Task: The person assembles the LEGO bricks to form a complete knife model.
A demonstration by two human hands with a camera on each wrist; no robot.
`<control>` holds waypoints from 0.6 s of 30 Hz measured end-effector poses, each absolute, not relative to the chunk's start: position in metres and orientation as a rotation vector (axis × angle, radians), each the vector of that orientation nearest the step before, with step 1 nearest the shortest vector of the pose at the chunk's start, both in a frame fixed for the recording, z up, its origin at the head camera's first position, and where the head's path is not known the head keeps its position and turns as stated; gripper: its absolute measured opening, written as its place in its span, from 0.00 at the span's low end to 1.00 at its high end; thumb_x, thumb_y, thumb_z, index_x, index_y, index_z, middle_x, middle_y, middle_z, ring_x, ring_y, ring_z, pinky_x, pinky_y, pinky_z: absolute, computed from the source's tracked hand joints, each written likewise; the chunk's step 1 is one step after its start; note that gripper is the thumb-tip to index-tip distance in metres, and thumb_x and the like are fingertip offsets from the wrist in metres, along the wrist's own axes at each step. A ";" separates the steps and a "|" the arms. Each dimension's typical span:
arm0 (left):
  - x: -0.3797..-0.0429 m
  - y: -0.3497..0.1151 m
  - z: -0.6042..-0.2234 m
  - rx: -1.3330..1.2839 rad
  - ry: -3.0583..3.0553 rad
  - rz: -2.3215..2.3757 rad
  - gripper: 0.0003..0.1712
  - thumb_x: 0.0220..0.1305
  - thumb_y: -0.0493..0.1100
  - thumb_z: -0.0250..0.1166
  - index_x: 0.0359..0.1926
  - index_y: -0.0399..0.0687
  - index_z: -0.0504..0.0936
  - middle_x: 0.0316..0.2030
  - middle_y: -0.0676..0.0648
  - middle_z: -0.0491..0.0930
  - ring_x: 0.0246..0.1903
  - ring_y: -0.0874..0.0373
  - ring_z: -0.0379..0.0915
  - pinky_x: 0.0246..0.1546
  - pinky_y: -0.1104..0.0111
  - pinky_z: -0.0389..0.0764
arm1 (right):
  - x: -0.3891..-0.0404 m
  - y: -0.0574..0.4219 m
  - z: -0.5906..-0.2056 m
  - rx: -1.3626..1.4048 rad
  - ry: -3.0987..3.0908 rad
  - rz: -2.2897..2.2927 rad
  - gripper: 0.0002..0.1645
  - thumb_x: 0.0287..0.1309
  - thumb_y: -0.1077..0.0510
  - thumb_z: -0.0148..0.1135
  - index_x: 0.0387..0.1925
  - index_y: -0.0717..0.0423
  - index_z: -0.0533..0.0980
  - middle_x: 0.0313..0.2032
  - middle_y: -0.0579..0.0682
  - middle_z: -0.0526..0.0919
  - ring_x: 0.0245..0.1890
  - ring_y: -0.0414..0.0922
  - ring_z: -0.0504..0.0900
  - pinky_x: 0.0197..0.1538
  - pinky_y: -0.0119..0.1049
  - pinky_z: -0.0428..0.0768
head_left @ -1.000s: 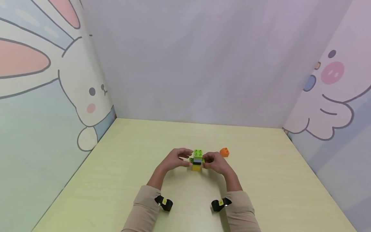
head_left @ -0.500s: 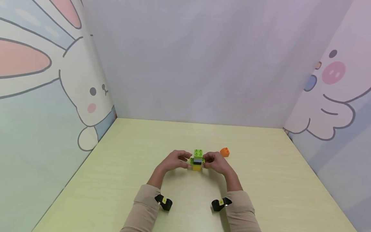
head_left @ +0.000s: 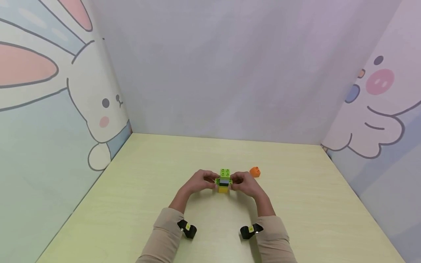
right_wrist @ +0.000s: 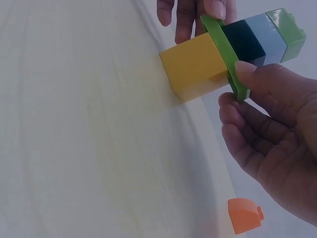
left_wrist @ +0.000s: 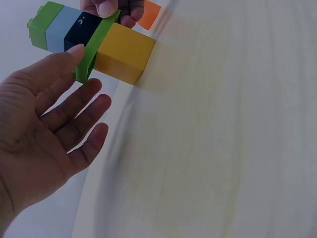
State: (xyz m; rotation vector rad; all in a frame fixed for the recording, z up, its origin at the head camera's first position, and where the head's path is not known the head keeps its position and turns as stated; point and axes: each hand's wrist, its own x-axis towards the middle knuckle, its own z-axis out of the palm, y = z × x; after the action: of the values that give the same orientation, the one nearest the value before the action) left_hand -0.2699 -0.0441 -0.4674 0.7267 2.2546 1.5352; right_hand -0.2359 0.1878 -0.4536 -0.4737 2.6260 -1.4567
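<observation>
A small tower of toy building bricks [head_left: 224, 175] stands upright on the table. It has a yellow brick [left_wrist: 126, 52] at the bottom, a wider thin green plate [right_wrist: 223, 47], then a black brick [right_wrist: 244, 42], a light blue brick [left_wrist: 64, 26] and a bright green brick [head_left: 225, 172] on top. With thumb and forefinger, my left hand [head_left: 199, 181] pinches the plate's left end; its other fingers are spread loosely. On the opposite side, my right hand [head_left: 245, 183] pinches the plate's right end, thumb above and fingertips below.
An orange brick [head_left: 254, 172] with a sloped side lies on the table just behind my right hand. Around the pale wooden table [head_left: 296, 197] rise fabric walls, grey at the back [head_left: 210, 73] and printed with cartoon animals at the sides.
My left fingers, slightly apart before, have moved in to the right and closed on the plate's left end. The right hand and the tower have stayed almost still.
</observation>
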 end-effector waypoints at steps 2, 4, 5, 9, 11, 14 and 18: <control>-0.270 -0.043 -0.467 0.728 2.256 1.533 0.19 0.52 0.35 0.69 0.48 0.40 0.81 0.37 0.50 0.80 0.37 0.57 0.75 0.38 0.66 0.76 | -0.236 0.189 -0.455 -0.479 2.622 -1.464 0.16 0.47 0.67 0.69 0.41 0.66 0.79 0.32 0.50 0.80 0.31 0.46 0.74 0.35 0.37 0.75; -0.270 -0.041 -0.467 0.731 2.268 1.524 0.19 0.53 0.34 0.69 0.48 0.40 0.81 0.36 0.50 0.80 0.36 0.58 0.75 0.38 0.66 0.76 | -0.236 0.189 -0.454 -0.463 2.621 -1.464 0.16 0.47 0.67 0.69 0.41 0.65 0.79 0.32 0.49 0.79 0.31 0.46 0.73 0.36 0.38 0.74; -0.270 -0.041 -0.467 0.731 2.273 1.521 0.18 0.52 0.34 0.69 0.47 0.40 0.81 0.36 0.50 0.80 0.36 0.58 0.75 0.38 0.66 0.76 | -0.236 0.189 -0.454 -0.462 2.623 -1.458 0.16 0.47 0.67 0.68 0.41 0.65 0.79 0.32 0.49 0.79 0.31 0.46 0.73 0.36 0.38 0.74; -0.272 -0.037 -0.465 0.733 2.296 1.518 0.18 0.52 0.34 0.70 0.46 0.39 0.81 0.35 0.50 0.80 0.35 0.58 0.74 0.36 0.67 0.76 | -0.235 0.189 -0.450 -0.448 2.650 -1.425 0.16 0.47 0.68 0.67 0.41 0.64 0.79 0.33 0.49 0.79 0.33 0.46 0.74 0.36 0.37 0.74; -0.272 -0.036 -0.465 0.738 2.309 1.518 0.18 0.51 0.33 0.70 0.45 0.39 0.82 0.34 0.49 0.79 0.34 0.58 0.74 0.35 0.67 0.76 | -0.234 0.190 -0.449 -0.435 2.664 -1.420 0.16 0.47 0.68 0.67 0.42 0.63 0.79 0.34 0.49 0.80 0.34 0.46 0.75 0.37 0.37 0.74; -0.270 -0.035 -0.466 0.741 2.338 1.508 0.17 0.50 0.33 0.70 0.44 0.38 0.82 0.33 0.48 0.79 0.32 0.58 0.73 0.34 0.68 0.75 | -0.232 0.192 -0.450 -0.421 2.677 -1.434 0.16 0.48 0.67 0.67 0.42 0.62 0.79 0.36 0.50 0.81 0.35 0.46 0.76 0.39 0.38 0.75; -0.269 -0.033 -0.470 0.751 2.376 1.480 0.16 0.50 0.34 0.70 0.43 0.39 0.82 0.32 0.50 0.78 0.32 0.58 0.72 0.34 0.68 0.74 | -0.228 0.195 -0.452 -0.429 2.681 -1.472 0.16 0.50 0.66 0.66 0.43 0.64 0.79 0.38 0.54 0.81 0.36 0.47 0.78 0.39 0.40 0.76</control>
State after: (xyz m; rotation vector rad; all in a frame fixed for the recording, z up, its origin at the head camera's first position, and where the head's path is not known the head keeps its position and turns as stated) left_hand -0.2690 -0.0333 -0.4696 0.7506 2.3763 1.4805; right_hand -0.2277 0.1951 -0.4521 -0.4289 2.6812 -1.4723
